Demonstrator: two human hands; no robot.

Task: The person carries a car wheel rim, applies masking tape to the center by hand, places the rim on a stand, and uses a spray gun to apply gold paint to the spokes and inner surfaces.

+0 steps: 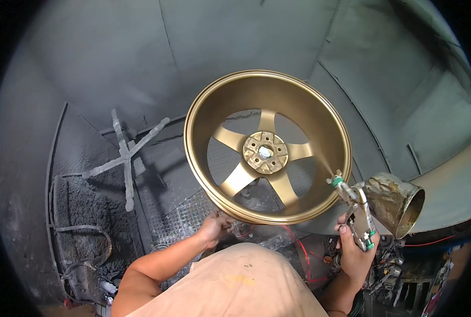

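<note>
A gold five-spoke wheel rim (237, 178) is held up in front of me, its hollow barrel facing up and its bolt-holed hub in the middle. My right hand (355, 253) is closed around the handle of a spray gun (360, 205) at the rim's right edge. A paint-crusted metal cup (391, 194) is attached to the gun. From its green-ringed nozzle a fine mist goes into the barrel. Below the rim's near left edge is my left hand (213, 230), fingers curled and partly hidden. What they grip does not show clearly.
To the left stands a paint-coated cross-shaped stand (125, 157). Grey booth walls (235, 37) curve around the far side. A hose (87, 228) lies at the lower left beside dark, rough matting (85, 206). Red lines and cluttered fittings (391, 269) are at the lower right.
</note>
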